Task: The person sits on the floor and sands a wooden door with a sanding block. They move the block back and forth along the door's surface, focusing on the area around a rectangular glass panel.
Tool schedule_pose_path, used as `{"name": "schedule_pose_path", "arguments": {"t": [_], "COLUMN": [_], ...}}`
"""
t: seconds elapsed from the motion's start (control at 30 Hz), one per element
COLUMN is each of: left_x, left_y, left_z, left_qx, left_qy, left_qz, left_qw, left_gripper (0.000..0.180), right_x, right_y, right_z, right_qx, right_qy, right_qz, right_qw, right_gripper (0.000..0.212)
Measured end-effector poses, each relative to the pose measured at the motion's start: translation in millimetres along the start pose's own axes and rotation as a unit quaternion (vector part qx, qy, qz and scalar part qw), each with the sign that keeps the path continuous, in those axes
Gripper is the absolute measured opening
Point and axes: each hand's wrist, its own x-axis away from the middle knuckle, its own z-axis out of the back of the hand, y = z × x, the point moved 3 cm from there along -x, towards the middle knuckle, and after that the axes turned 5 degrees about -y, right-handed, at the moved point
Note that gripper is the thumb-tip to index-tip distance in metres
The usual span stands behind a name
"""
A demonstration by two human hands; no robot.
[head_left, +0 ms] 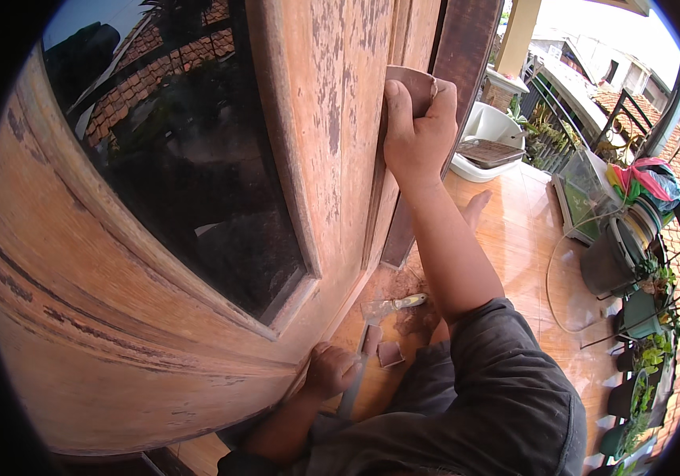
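My right hand (419, 143) is closed around a folded piece of brown sandpaper (413, 86), pressed against the edge moulding of a wooden door (332, 103). The door's wood is partly bare, with dark flecks of old finish, and a dark glass pane (189, 174) is set in it. Lower down, my left hand (332, 370) is curled closed beside the door's edge; what its fingers grip, if anything, is hidden. A scraper (395, 305) with a pale handle lies on the floor below, near two sandpaper pieces (390, 355) and a long grey strip (353, 387).
Reddish dust lies on the tiled floor (514, 238) by the door frame (467, 55). Beyond my right arm stands a white basin (486, 131) with a flat brown thing in it. A dark bucket (611, 258) and several potted plants (653, 353) line the right side along a railing.
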Motion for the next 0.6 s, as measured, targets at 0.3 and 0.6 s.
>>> {"name": "schedule_pose_path", "arguments": {"t": [0.3, 0.6], "left_x": [0, -2], "left_y": [-1, -1], "left_z": [0, 0], "left_qx": [0.004, 0.005], "left_qy": [0.001, 0.001], "left_qz": [-0.001, -0.007], "left_qw": [1.0, 1.0], "left_gripper": [0.015, 0.016], "right_x": [136, 9], "right_y": [29, 2], "right_z": [13, 1], "right_qx": [-0.007, -0.004], "right_qy": [-0.059, 0.039], "right_qz": [-0.115, -0.005], "right_qw": [0.992, 0.999], "right_gripper": [0.027, 0.03]}}
